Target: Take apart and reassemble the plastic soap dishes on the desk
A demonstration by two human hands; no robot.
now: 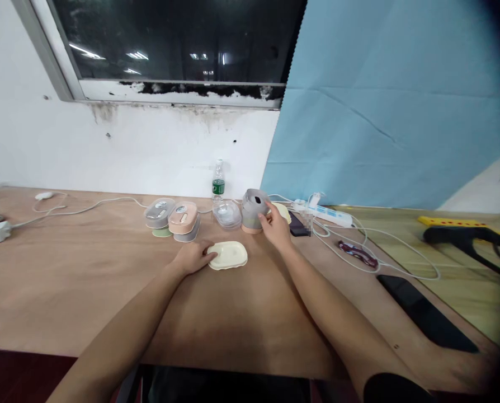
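Pinching the left end of a cream lid (232, 255) between thumb and fingers of left hand (194, 258); placing this lid near the middle of the wooden table (86, 268), nearer the person than a clear container (227, 215); touching the right side of a grey stack (250, 211) with right hand (278, 225), with thumb and fingers spread apart; cannot tell whether gripping firmly or merely resting there; noting a peach layer at the stack's foot; seeing a second cream piece (283, 211) partly hidden beyond the right hand; to the left, spotting a grey-topped box (160, 212) beside a peach-topped box (183, 217); farther back, logging an upright bottle (218, 182) near the wall; far right, a black phone (426, 312) lying flat.
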